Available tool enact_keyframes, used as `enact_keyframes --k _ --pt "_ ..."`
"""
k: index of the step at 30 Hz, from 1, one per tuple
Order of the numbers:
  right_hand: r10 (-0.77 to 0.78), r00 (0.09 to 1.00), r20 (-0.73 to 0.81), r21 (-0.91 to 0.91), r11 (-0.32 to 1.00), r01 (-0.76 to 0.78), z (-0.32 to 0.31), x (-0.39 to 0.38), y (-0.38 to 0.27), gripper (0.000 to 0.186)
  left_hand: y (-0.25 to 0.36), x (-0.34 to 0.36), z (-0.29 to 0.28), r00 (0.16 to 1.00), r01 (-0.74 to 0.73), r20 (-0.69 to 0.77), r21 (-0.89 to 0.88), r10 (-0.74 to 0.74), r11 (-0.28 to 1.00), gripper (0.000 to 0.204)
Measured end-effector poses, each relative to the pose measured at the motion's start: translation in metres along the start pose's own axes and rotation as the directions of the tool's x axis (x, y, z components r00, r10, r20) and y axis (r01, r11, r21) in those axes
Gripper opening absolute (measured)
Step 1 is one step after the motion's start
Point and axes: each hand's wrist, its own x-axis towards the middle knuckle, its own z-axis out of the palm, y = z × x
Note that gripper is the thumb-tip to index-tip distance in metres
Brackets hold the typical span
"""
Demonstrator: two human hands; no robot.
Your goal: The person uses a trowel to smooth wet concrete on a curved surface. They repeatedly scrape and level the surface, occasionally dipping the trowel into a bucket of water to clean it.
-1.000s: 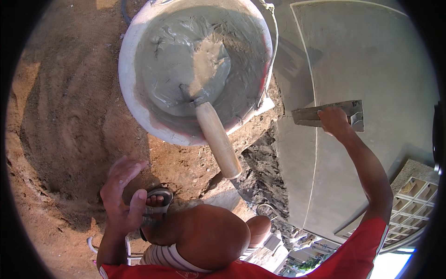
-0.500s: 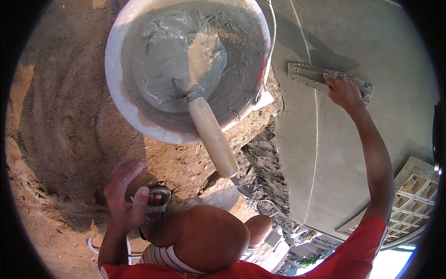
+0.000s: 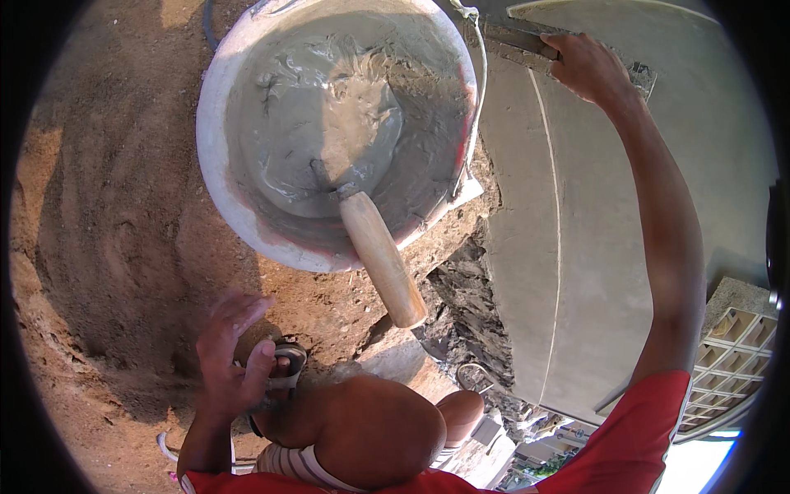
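Across the right half of the frame we face a smooth grey plastered wall, with a thin scored line running down it. At the upper centre stands a wide white bucket of wet grey mortar, set on the reddish sandy ground that fills the left side. A trowel with a pale wooden handle leans in the bucket, its blade sunk in the mortar and its handle sticking out over the lower rim. At the upper right, our right hand closes its fingers around a plastering float, pressing it flat against the wall. At the lower left, our left hand hangs with fingers loosely spread, grasping nothing, just above a sandal beside our bent knee.
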Motion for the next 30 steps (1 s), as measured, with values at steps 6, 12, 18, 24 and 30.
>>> enact_keyframes --k 6,12,18,24,30 --pt "-0.133 0.991 0.027 -0.118 0.984 0.135 0.036 0.019 0.002 0.045 -0.008 -0.004 -0.005 0.999 0.034 -0.035 -0.025 -0.035 0.999 0.038" --pt "-0.207 0.935 0.287 -0.190 0.945 0.267 0.131 -0.105 0.030 0.035 -0.015 -0.007 -0.010 0.998 0.043 -0.033 -0.034 -0.045 0.998 0.038" --pt "-0.194 0.821 0.536 -0.191 0.920 0.342 0.161 -0.180 0.039 0.039 -0.013 -0.006 -0.013 0.997 0.064 -0.046 -0.006 -0.064 0.998 0.039" --pt "-0.142 0.983 0.114 -0.114 0.981 0.155 0.088 -0.073 0.005 0.058 -0.005 -0.001 0.000 0.998 0.027 0.055 0.060 -0.030 0.998 0.040" --pt "-0.177 0.974 0.145 -0.193 0.960 0.203 0.098 -0.041 -0.005 0.053 -0.004 -0.005 0.003 0.999 0.042 0.018 0.027 -0.043 0.999 0.041"
